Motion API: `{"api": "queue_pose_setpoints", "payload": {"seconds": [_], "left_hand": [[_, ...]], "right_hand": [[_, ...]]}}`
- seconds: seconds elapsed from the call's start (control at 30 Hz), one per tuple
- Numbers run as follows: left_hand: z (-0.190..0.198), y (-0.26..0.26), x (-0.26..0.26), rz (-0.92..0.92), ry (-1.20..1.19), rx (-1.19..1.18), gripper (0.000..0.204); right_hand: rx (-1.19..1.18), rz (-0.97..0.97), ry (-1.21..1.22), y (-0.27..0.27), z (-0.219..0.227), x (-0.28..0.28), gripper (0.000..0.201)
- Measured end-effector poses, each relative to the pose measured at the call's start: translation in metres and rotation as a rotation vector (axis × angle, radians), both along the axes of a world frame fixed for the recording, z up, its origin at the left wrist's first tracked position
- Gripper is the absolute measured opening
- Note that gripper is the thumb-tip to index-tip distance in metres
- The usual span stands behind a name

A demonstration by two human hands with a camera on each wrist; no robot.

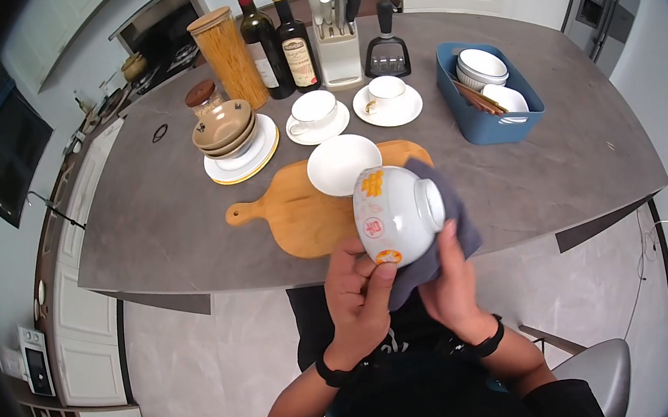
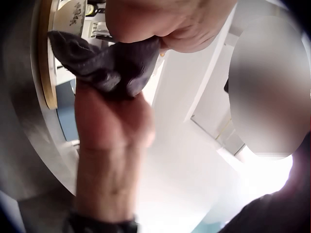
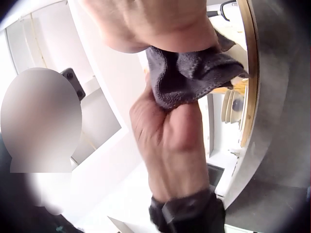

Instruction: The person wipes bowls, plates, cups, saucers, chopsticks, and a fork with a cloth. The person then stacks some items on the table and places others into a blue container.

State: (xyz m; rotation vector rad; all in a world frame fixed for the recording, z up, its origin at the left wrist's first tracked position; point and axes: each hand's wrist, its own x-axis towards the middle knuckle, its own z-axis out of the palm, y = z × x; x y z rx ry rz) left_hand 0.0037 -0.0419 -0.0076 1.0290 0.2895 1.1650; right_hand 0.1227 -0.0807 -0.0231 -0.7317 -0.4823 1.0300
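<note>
A white bowl with orange and red marks (image 1: pixel 388 217) is tilted on its side above the table's front edge, its foot facing right. The left hand (image 1: pixel 358 300) grips its lower left rim, thumb on the outer wall. A dark grey cloth (image 1: pixel 456 232) lies behind and under the bowl, and the right hand (image 1: pixel 452 286) holds cloth and bowl from the right, fingers partly hidden. In the left wrist view the cloth (image 2: pixel 114 65) bunches between both hands; the right wrist view shows the cloth (image 3: pixel 189 75) likewise.
Behind the held bowl, a white bowl (image 1: pixel 344 164) sits on a wooden board (image 1: pixel 293 213). Further back stand two cups on saucers, stacked brown bowls (image 1: pixel 223 126) on plates, bottles (image 1: pixel 298 48), a knife block (image 1: pixel 340 55) and a blue basket (image 1: pixel 498 128) holding bowls.
</note>
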Motion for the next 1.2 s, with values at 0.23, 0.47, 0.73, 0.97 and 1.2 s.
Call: {"api": "queue_pose_setpoints", "payload": {"seconds": [0.23, 0.47, 0.73, 0.97, 1.2], "left_hand": [[0.007, 0.009, 0.015, 0.32, 0.747, 1.003, 0.041], [-0.005, -0.008, -0.011, 0.484, 0.758, 1.289, 0.037], [-0.016, 0.011, -0.012, -0.157, 0.378, 0.123, 0.118], [-0.023, 0.024, -0.026, -0.314, 0.135, -0.415, 0.082], [-0.02, 0.019, -0.033, -0.491, 0.2, -0.466, 0.077]], "right_hand": [[-0.022, -0.078, -0.563, -0.031, 0.001, -0.005, 0.057], [-0.328, 0.047, 0.049, -0.033, -0.002, 0.029, 0.039], [-0.417, 0.373, -0.403, -0.055, 0.011, 0.028, 0.047], [0.088, -0.061, -1.289, -0.05, 0.06, 0.06, 0.037], [0.524, 0.152, -2.127, -0.005, 0.059, 0.062, 0.03]]}}
